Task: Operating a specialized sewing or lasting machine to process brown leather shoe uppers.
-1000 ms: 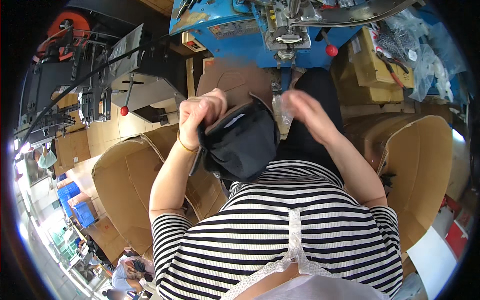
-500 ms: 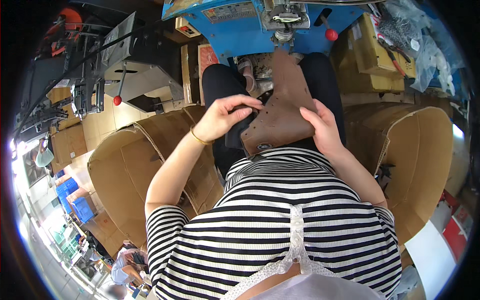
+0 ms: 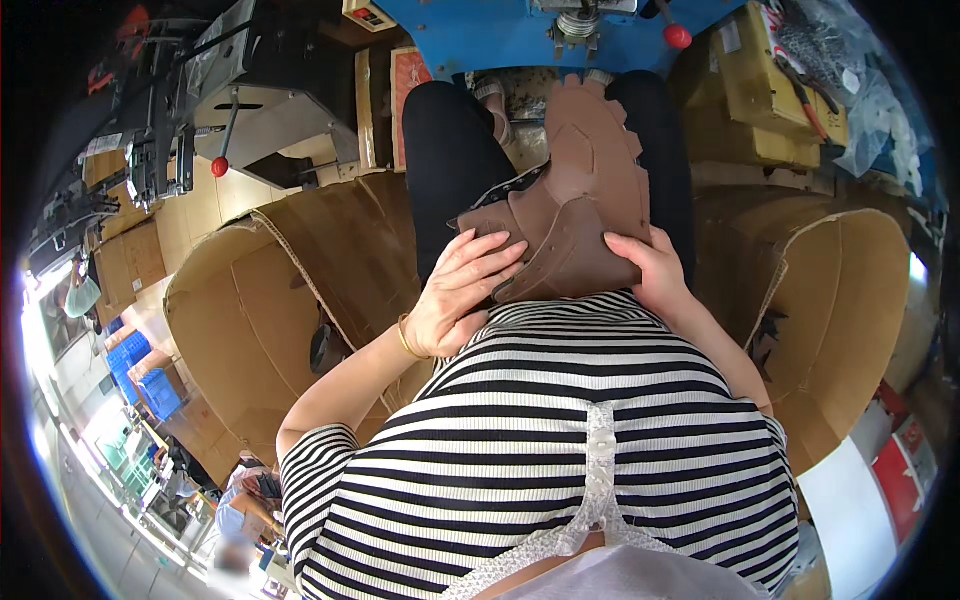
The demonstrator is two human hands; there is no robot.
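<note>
A brown leather boot upper [image 3: 585,165] lies over my lap, its scalloped toe end pointing away from me between my knees. Small holes run along its seams, and a dark lining shows at its left edge. At its near right edge my right hand [image 3: 658,268] grips the leather, thumb on top and the other fingers mostly hidden beneath. My left hand [image 3: 458,298] rests on the near left flap, fingers stretched out flat over the leather, thumb lower down by the striped shirt.
Ahead stands a blue machine [image 3: 480,40] with a red-knobbed lever [image 3: 677,37]. Open cardboard boxes flank me, one on the left [image 3: 240,330] and one on the right [image 3: 840,310]. A dark machine [image 3: 270,110] is at far left. Pliers [image 3: 808,105] lie on a carton at right.
The boot upper has been turned over and spread, showing its scalloped toe edge. My left hand has moved nearer and now lies flat on the flap; my right hand keeps its grip.
</note>
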